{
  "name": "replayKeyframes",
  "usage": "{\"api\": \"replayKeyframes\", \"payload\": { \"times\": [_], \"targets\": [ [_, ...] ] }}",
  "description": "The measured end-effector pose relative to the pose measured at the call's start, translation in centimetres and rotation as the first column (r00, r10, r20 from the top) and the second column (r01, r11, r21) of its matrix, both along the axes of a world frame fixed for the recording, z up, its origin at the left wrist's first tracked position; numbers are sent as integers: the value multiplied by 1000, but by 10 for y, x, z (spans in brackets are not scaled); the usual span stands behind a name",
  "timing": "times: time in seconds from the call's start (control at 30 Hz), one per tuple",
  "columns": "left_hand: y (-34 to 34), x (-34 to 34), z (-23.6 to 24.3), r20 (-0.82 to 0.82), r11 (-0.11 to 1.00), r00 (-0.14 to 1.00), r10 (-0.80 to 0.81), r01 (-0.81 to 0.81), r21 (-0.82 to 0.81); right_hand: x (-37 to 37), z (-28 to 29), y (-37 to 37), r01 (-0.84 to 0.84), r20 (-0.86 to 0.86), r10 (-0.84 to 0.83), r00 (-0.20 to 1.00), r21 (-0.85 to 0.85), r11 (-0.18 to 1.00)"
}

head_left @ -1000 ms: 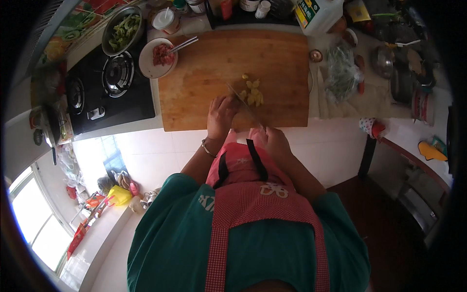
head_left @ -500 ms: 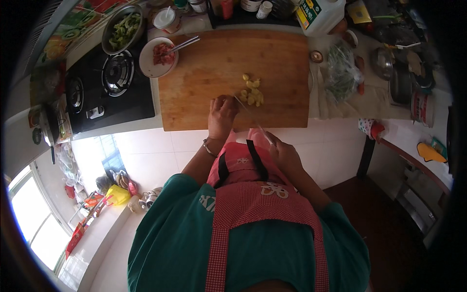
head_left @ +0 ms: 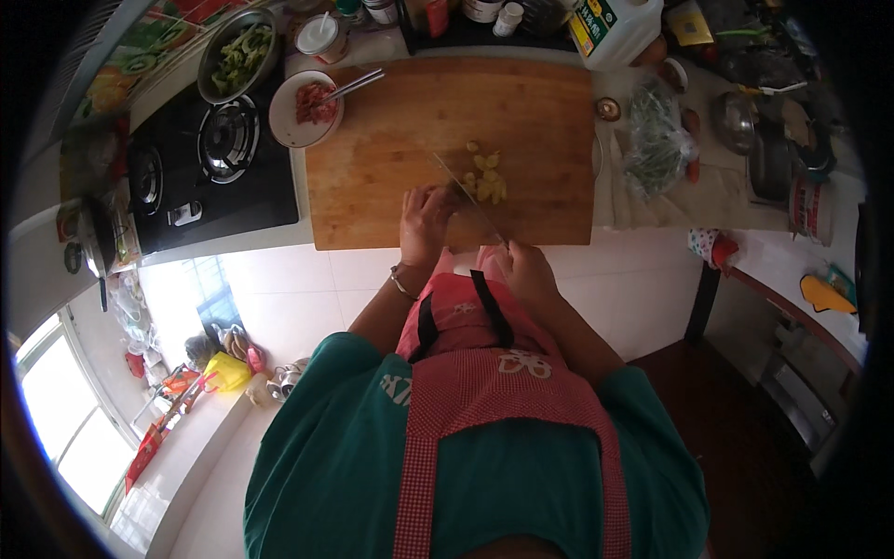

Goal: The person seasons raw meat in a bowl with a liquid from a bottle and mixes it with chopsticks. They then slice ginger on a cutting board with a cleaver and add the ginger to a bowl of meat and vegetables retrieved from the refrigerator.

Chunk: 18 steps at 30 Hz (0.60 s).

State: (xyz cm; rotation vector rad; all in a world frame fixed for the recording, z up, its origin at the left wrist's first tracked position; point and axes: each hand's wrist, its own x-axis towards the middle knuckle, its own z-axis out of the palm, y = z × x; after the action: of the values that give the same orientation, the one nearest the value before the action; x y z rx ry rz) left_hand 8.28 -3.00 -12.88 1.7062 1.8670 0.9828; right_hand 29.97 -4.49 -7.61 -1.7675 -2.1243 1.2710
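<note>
My right hand [head_left: 529, 276] is closed round the handle of a kitchen knife. The knife's thin blade [head_left: 472, 198] points away and to the left over the wooden cutting board [head_left: 400, 112]. My left hand [head_left: 425, 224] lies near the board's front edge, left of the blade, with its fingers curled down; what they press on is hidden, though something dark shows at the fingertips beside the blade. Several pale yellow slices [head_left: 490, 179], which look like ginger, lie in a loose pile just right of the blade.
A white bowl of minced meat [head_left: 317, 104] with a spoon [head_left: 358, 84] overlaps the board's left corner. Farther left stand a gas hob [head_left: 228, 140] and a metal bowl of green vegetables [head_left: 244, 61]. On the right lies a plastic bag of greens [head_left: 656, 140]; a white jug [head_left: 619, 33] stands behind.
The knife has slid forward, its tip now reaching past my left fingers. My right hand has moved slightly up towards the board; my left hand stays nearly in place.
</note>
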Motion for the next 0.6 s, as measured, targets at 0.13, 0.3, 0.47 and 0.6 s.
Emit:
{"api": "replayKeyframes", "payload": {
  "times": [0.13, 0.3, 0.47, 0.6],
  "targets": [
    [2, 1, 3, -17, 1000, 1000, 3, -3, -16, 9, 24, -5, -32, 30, 34, 999, -64, 997],
    [-1, 2, -2, 17, 999, 999, 29, -29, -18, 20, 57, -9, -36, 62, 52, 997, -235, 971],
    [2, 3, 2, 43, 999, 998, 42, -42, 13, 9, 33, -6, 12, 16, -10, 1000, -152, 988],
    [0, 3, 0, 57, 999, 997, 51, -51, 11, -3, -12, -6, -61, 101, 62, 993, -12, 998]
  ]
}}
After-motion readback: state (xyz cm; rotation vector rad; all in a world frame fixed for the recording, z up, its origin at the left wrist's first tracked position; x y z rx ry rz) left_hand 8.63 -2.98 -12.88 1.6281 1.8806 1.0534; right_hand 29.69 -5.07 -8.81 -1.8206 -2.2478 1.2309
